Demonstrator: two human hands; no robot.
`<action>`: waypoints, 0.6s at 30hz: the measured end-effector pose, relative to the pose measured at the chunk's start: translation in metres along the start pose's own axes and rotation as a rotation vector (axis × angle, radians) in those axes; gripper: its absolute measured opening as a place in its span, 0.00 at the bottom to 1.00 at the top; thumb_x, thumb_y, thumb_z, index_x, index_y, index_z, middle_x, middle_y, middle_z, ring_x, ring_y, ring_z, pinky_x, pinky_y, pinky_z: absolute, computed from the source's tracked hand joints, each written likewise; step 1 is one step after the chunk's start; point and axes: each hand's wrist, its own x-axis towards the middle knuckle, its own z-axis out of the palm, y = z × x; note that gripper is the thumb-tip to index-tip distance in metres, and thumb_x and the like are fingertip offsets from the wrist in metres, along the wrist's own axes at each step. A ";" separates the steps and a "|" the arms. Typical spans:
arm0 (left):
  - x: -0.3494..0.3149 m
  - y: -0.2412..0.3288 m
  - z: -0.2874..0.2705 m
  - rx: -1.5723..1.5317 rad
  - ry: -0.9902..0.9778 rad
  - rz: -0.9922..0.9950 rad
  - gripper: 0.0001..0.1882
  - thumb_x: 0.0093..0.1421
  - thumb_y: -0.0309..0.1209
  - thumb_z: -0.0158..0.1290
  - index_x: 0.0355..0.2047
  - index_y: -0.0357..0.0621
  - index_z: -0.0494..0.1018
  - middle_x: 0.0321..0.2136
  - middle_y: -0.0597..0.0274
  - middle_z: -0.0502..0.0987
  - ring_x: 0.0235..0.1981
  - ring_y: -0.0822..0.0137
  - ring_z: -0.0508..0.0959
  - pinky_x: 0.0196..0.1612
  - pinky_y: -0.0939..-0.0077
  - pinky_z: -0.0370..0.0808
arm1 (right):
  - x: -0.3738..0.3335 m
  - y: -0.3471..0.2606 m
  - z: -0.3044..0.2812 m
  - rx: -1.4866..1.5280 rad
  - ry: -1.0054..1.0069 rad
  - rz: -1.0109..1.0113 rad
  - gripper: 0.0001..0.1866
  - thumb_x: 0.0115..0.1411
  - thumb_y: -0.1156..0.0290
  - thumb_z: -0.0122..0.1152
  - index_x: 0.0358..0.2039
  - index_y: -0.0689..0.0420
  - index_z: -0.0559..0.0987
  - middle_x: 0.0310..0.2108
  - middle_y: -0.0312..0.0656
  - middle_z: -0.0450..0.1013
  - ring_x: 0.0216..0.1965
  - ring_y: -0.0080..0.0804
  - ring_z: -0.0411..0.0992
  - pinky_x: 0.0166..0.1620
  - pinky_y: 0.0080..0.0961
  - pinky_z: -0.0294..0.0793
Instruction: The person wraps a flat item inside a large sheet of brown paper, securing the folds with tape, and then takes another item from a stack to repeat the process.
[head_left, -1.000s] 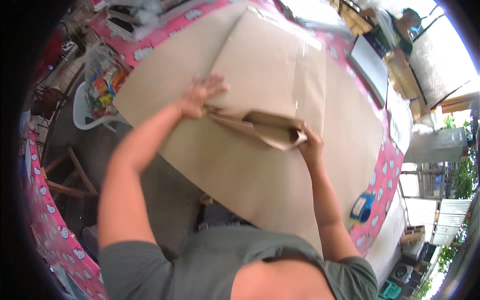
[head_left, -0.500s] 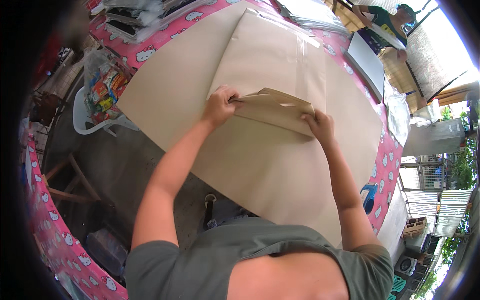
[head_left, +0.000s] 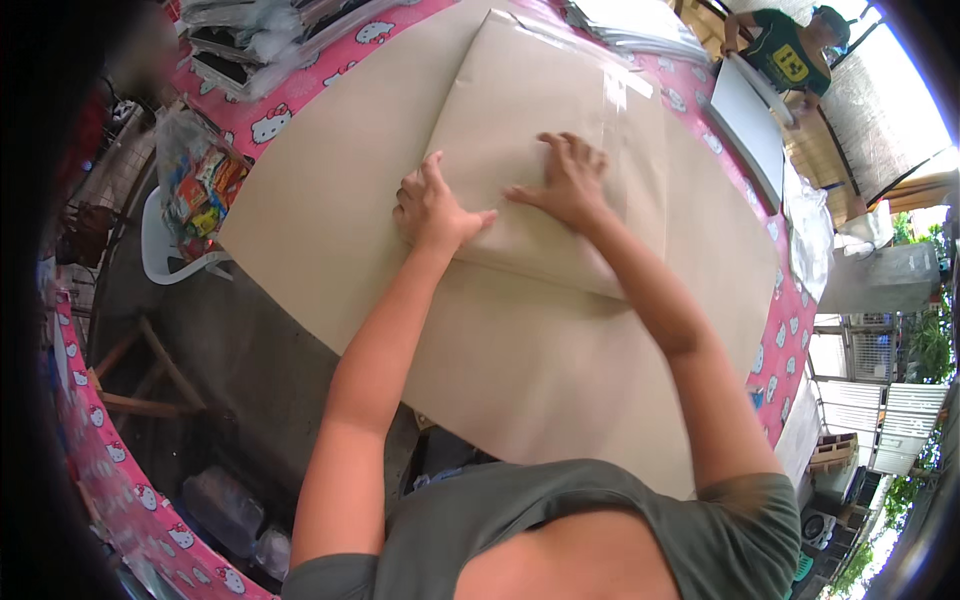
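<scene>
A flat brown paper package (head_left: 520, 120), with clear tape along its right side, lies on a large brown paper sheet (head_left: 320, 200). My left hand (head_left: 435, 210) rests at the package's left edge, thumb and fingers spread. Over the package's middle is my right hand (head_left: 570, 185), its fingers apart and slightly blurred, with nothing held. The near end of the package now lies flat, its front edge running just beyond my forearms.
Pink patterned cloth (head_left: 275, 120) covers the table. Stacks of plastic-wrapped flat items (head_left: 245, 40) sit at the far left. A white chair (head_left: 165, 235) holds a bag of colourful packets (head_left: 210, 185). At the far right, a person (head_left: 790, 55) stands by a grey-white panel (head_left: 745, 120).
Both hands have let go of the lifted near flap, which now lies down. The right hand has moved left and away from me onto the package; the left has opened at its edge.
</scene>
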 end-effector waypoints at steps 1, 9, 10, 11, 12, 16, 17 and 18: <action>0.004 0.007 0.000 -0.007 0.004 -0.004 0.55 0.33 0.48 0.68 0.58 0.53 0.48 0.53 0.49 0.59 0.54 0.53 0.61 0.53 0.59 0.62 | 0.014 -0.013 0.005 0.007 -0.026 0.102 0.47 0.36 0.37 0.65 0.54 0.46 0.62 0.54 0.47 0.56 0.60 0.43 0.47 0.59 0.47 0.39; 0.005 -0.011 0.000 -0.036 -0.019 -0.003 0.53 0.33 0.49 0.67 0.56 0.55 0.47 0.49 0.48 0.62 0.50 0.54 0.65 0.49 0.62 0.65 | -0.032 0.167 0.000 0.663 0.291 0.345 0.23 0.57 0.55 0.54 0.46 0.57 0.70 0.44 0.43 0.68 0.47 0.32 0.66 0.51 0.28 0.64; 0.005 -0.012 -0.002 -0.011 -0.005 -0.008 0.53 0.33 0.49 0.67 0.56 0.55 0.47 0.49 0.49 0.62 0.50 0.54 0.65 0.49 0.62 0.65 | -0.063 0.194 -0.006 1.069 0.344 0.574 0.20 0.61 0.58 0.48 0.47 0.60 0.68 0.43 0.41 0.67 0.46 0.28 0.66 0.50 0.25 0.64; 0.007 0.002 0.003 -0.004 -0.004 0.015 0.53 0.33 0.48 0.67 0.56 0.54 0.47 0.49 0.50 0.62 0.49 0.54 0.65 0.49 0.62 0.65 | -0.085 0.206 0.009 1.247 0.463 0.583 0.21 0.62 0.57 0.46 0.48 0.61 0.67 0.44 0.41 0.67 0.47 0.29 0.65 0.51 0.26 0.64; 0.005 0.011 0.008 0.012 -0.012 0.031 0.53 0.34 0.48 0.67 0.56 0.54 0.47 0.49 0.50 0.62 0.49 0.54 0.66 0.49 0.62 0.66 | -0.103 0.212 0.024 1.428 0.575 0.593 0.22 0.63 0.56 0.44 0.49 0.61 0.66 0.44 0.41 0.67 0.47 0.30 0.65 0.51 0.26 0.63; 0.047 -0.013 -0.008 0.077 -0.022 0.056 0.59 0.31 0.44 0.69 0.59 0.51 0.43 0.52 0.49 0.63 0.52 0.53 0.66 0.53 0.63 0.65 | -0.114 0.117 0.021 1.717 0.410 0.399 0.33 0.64 0.46 0.32 0.54 0.66 0.60 0.52 0.48 0.61 0.55 0.34 0.59 0.58 0.30 0.57; 0.079 -0.040 -0.012 0.073 -0.032 0.097 0.62 0.30 0.42 0.70 0.61 0.51 0.41 0.53 0.48 0.63 0.53 0.54 0.65 0.54 0.64 0.66 | -0.116 0.089 0.021 1.701 0.453 0.470 0.35 0.64 0.45 0.29 0.55 0.67 0.58 0.53 0.48 0.60 0.56 0.34 0.58 0.59 0.30 0.55; 0.112 -0.068 -0.026 -0.080 -0.123 0.015 0.64 0.28 0.39 0.71 0.62 0.49 0.40 0.53 0.47 0.62 0.54 0.54 0.64 0.54 0.66 0.66 | -0.126 0.055 0.031 1.572 0.403 0.492 0.33 0.62 0.49 0.37 0.55 0.67 0.58 0.54 0.48 0.60 0.56 0.34 0.58 0.59 0.30 0.56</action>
